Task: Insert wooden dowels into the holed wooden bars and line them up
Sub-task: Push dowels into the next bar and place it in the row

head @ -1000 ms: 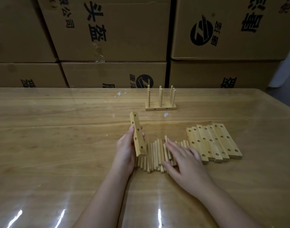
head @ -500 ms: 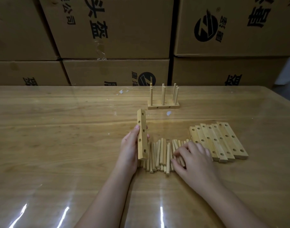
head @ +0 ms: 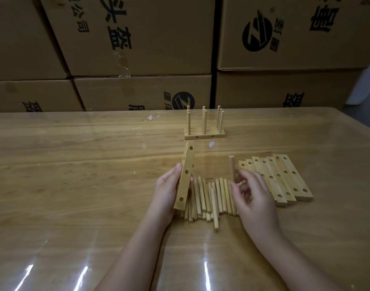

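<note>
Cardboard boxes (head: 138, 38) with black printing are sitting stacked behind a wooden table (head: 75, 185), whose glossy top is catching streaks of light.

The person's left hand (head: 167, 192) is gripping a holed bar (head: 185, 177), fingers curled round its long edges. The bar is tilting up and away from that hand, with its near end down by the palm, its far end raised above the table, and its row of holes facing the right hand.

The right hand (head: 255, 196) is pinching a single dowel (head: 231, 166) between thumb and fingertips near its lower end. The dowel is standing nearly upright above that pinch, slightly blurred, apart from the bar and level with its upper half.

Between the two hands, and just below both grips, loose dowels (head: 213, 196) are lying side by side on the table, one of them jutting nearer to the person than the others. Just beyond the right hand's knuckles, on the side away from the bar, a row of bars (head: 280, 177) is lying flat, edge against edge, holes facing up.

Well beyond both hands, towards the boxes, a finished bar (head: 204, 135) is sitting on the table with several dowels standing upright in it.
</note>
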A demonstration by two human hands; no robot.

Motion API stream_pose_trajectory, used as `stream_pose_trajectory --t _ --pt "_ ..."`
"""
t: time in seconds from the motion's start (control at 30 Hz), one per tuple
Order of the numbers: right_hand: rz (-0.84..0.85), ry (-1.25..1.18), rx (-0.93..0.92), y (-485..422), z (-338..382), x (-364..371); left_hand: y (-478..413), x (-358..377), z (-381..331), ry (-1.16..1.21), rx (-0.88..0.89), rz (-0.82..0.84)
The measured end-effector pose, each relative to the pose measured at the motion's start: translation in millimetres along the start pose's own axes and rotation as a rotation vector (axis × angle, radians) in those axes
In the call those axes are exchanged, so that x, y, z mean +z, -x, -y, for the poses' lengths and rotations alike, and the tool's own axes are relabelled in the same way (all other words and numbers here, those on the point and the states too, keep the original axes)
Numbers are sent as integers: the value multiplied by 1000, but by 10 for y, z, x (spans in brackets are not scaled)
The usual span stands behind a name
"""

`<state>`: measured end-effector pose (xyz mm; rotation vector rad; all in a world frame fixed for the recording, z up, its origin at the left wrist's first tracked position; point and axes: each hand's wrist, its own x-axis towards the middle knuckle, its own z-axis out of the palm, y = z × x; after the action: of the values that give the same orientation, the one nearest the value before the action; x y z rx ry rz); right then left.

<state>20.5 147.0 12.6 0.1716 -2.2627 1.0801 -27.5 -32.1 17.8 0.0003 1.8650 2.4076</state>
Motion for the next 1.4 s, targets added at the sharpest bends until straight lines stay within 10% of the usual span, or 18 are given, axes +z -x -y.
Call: stream_pose_trajectory --t 0.2,0.53,1.4 --pt "-14 -654 329 -30 41 -24 22 0 -11 15 34 44" --pt "-103 -875 461 -109 19 -89 40 -7 -13 8 33 98" --pt "-1 -554 322 -67 -109 6 46 37 64 -105 57 204"
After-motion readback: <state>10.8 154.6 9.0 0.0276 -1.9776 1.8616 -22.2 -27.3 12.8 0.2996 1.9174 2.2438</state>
